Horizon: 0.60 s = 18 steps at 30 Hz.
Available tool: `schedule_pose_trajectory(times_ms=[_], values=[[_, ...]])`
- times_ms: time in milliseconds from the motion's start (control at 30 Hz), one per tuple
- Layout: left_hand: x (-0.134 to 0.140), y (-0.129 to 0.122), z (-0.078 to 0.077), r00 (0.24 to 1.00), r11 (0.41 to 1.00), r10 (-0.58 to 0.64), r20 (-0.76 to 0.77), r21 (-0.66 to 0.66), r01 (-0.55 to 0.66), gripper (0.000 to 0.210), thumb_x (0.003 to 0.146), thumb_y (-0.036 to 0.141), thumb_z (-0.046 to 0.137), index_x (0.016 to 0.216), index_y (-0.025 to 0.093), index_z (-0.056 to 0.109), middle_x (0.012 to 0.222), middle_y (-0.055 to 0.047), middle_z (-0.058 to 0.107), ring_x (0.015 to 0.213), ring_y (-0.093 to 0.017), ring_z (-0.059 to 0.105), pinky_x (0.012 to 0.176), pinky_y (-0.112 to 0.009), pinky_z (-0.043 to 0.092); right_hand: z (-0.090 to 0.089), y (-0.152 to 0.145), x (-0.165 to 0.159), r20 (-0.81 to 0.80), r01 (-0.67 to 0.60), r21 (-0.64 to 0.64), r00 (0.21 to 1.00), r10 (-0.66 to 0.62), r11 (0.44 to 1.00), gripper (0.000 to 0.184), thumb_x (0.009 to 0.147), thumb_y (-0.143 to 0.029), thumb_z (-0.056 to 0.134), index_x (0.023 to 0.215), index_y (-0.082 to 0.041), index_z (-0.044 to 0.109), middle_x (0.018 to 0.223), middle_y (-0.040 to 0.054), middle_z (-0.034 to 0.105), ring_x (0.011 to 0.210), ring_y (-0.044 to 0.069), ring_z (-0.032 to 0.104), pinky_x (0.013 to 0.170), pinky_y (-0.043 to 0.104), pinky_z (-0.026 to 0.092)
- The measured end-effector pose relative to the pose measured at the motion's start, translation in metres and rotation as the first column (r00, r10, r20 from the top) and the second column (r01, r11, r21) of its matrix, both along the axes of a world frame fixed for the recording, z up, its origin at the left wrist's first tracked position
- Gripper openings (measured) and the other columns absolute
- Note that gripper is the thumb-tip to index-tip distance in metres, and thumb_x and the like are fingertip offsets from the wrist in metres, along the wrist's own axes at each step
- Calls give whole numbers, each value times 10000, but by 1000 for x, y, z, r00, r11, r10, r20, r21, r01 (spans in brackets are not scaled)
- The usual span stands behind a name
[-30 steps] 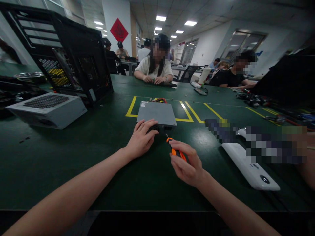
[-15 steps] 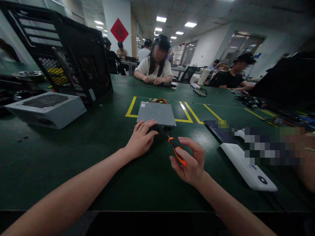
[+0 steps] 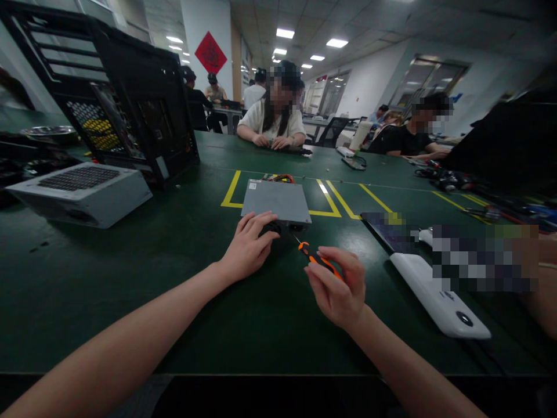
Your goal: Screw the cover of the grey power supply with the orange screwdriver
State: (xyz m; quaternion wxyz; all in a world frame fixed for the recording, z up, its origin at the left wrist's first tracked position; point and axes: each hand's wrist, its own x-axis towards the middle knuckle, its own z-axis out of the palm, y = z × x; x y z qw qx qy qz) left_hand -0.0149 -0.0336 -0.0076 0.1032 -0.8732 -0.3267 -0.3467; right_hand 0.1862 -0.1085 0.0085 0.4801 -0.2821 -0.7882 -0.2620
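A grey computer power supply (image 3: pixel 277 201) lies on the green table in front of me, its coloured wires showing at the far side. My left hand (image 3: pixel 250 244) grips the near left edge of it, fingertips on top and thumb down by the front face. An orange and black screwdriver (image 3: pixel 310 253) is pinched between the thumb and fingers of my right hand (image 3: pixel 340 284). Its thin shaft points up and left at the front face, just below the socket (image 3: pixel 297 227). Whether the tip touches a screw I cannot tell.
A second power supply (image 3: pixel 78 194) lies at left before a black computer case (image 3: pixel 130 98). Yellow tape (image 3: pixel 333 204) marks the table. A white device (image 3: pixel 439 296) lies at right, near a person's blurred hand. Across the table sits a person (image 3: pixel 274 116).
The screwdriver's handle has swung to the right and a little up, and my right fingers have closed in around it. My left hand and the power supply have hardly moved.
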Motion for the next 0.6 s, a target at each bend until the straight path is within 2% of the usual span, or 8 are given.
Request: schedule_pose_trajectory(times_ms=[100, 267, 433, 600], values=[[1, -2, 1, 999, 1000, 24, -42, -3, -24, 290, 801, 97, 474, 1044, 205, 588, 1331, -100, 412, 1284, -240, 329, 1065, -479, 244, -3, 1, 0, -53, -57, -74, 997, 53, 996, 398, 723, 5, 542, 1065, -189, 484, 1150, 96, 466, 1006, 194, 550, 736, 325, 558], [5, -5, 1, 991, 998, 64, -114, 5, -64, 435, 774, 110, 528, 1182, 264, 544, 1394, -110, 315, 1316, -279, 256, 1069, -506, 199, -2, 2, 1, -1, -8, -23, 1000, 8, 1000, 354, 706, -43, 605, 1000, -213, 506, 1085, 73, 536, 985, 223, 544, 752, 392, 539], [8, -6, -1, 987, 996, 84, -136, 17, -82, 465, 774, 125, 544, 1207, 294, 528, 1408, -112, 288, 1324, -287, 229, 1067, -514, 185, -2, 1, 0, -64, -33, -69, 998, 29, 997, 397, 726, -35, 557, 1069, -211, 462, 1085, 83, 548, 961, 199, 562, 771, 391, 528], [9, -5, -3, 985, 995, 98, -143, 20, -96, 463, 781, 142, 547, 1215, 302, 521, 1410, -111, 278, 1327, -294, 214, 1068, -525, 172, -4, 1, 0, 28, -13, -59, 999, 15, 998, 335, 720, -50, 596, 992, -220, 498, 1094, 77, 524, 981, 205, 545, 757, 376, 534]])
